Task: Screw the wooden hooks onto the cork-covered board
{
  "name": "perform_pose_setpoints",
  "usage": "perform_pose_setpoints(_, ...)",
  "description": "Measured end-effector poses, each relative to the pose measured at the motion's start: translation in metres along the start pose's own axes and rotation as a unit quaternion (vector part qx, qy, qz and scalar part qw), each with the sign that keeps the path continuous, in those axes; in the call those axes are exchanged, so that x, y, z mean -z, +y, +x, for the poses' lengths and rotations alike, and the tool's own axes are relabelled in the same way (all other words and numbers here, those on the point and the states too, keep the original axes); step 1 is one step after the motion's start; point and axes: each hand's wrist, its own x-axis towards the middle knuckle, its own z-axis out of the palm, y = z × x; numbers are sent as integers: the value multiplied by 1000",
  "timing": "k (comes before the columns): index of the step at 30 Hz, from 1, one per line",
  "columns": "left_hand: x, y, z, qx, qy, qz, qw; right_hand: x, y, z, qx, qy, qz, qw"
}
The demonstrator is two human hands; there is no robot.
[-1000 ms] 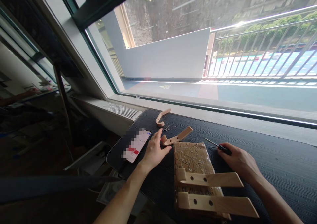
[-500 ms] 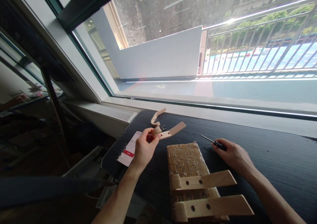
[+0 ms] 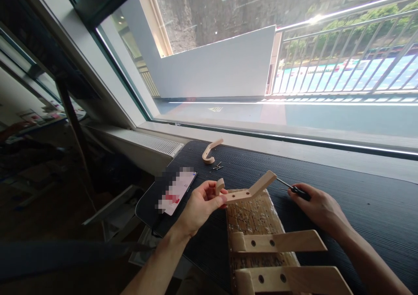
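My left hand pinches a pale wooden hook by its curled end, over the far part of a tape-wrapped cardboard block. Two more wooden hooks, a farther one and a nearer one, lie across the block, each with two dark holes. At the right, my right hand is closed around the black handle of a screwdriver, its shaft pointing left towards the held hook's tip. A loose wooden hook lies at the table's back, beside several small screws.
A phone lies on the left of the black table. Behind the table run a window sill and a large window. A vented ledge is at the back left.
My left hand has brought the hook right and nearer, over the block's far end, and its straight arm now points up more. My right hand still holds the screwdriver. The view has shifted slightly.
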Motion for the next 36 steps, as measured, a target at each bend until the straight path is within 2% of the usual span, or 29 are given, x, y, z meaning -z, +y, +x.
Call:
perform_pose_setpoints(4, -2, -4, -1, 16, -27, -8, 999, 1, 0, 0, 4, 1, 10, 1000)
perform_pose_setpoints(10, -4, -15, -2, 21, -26, 33, 999, 2, 0, 1, 4, 5, 7, 1000)
perform_pose_setpoints(13, -5, -16, -8, -13, -33, 113, 993, 2, 0, 1, 1, 7, 11, 1000)
perform_pose_setpoints(17, -6, -12, -16, -71, -31, 254, 964, -1, 0, 1, -4, 2, 11, 1000)
perform_pose_setpoints(20, -5, -13, -19, -98, -34, 294, 950, -1, 2, 2, -8, 4, 33, 999)
perform_pose_setpoints(23, -5, -19, -19, -115, -29, 307, 944, 12, 2, 1, -8, 6, 112, 994)
perform_pose_setpoints(26, -4, -25, -17, -142, -31, 310, 939, 42, -13, -6, -20, 12, 155, 988)
perform_pose_setpoints(28, -4, -28, -15, -170, -34, 311, 934, 63, -35, -16, 22, 10, 159, 987)
perform_pose_setpoints(30, -4, -30, -13, -191, -31, 312, 930, 79, -63, -27, 113, -25, 130, 985)
perform_pose_setpoints(33, -5, -33, -11, -201, -27, 310, 929, 85, -106, -38, 314, -100, 34, 943)
perform_pose_setpoints(34, -4, -34, -10, -203, -26, 306, 930, 82, -117, -39, 367, -111, -3, 924)
perform_pose_setpoints(36, -4, -35, -10, -216, -31, 295, 930, 75, -133, -38, 428, -127, -51, 893)
